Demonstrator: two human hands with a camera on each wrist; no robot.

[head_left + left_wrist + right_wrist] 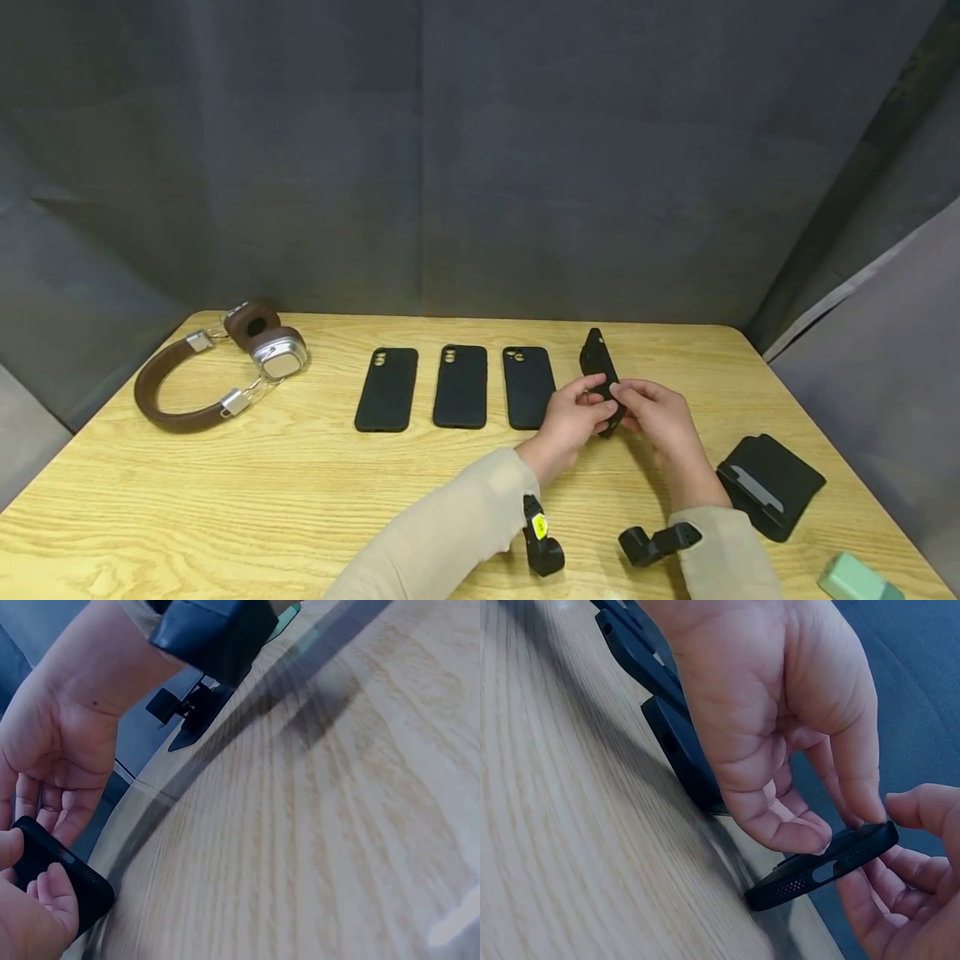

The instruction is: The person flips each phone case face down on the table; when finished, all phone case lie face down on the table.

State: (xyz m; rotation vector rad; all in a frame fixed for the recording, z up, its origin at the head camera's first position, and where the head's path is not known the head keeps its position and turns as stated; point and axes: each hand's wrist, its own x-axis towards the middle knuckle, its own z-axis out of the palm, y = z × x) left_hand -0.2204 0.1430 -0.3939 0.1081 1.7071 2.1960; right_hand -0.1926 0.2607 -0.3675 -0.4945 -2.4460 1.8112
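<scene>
My head camera looks forward and down over the table [300, 500]; both wrist cameras sit close, low over its surface, sharing the held phone case [825, 866].

Phone case [600, 367], held: black, matched by three black cases [459, 386] laid out in a row. Tabletop [225, 500]: pale yellow wood grain. Headphones [217, 367]: brown band and cushions, silver cups. Pouch [771, 483]: black. Block [855, 579], partly cut off: seemingly mint green. Sleeves [450, 533]: beige. Backdrop [480, 150]: dark grey.
</scene>
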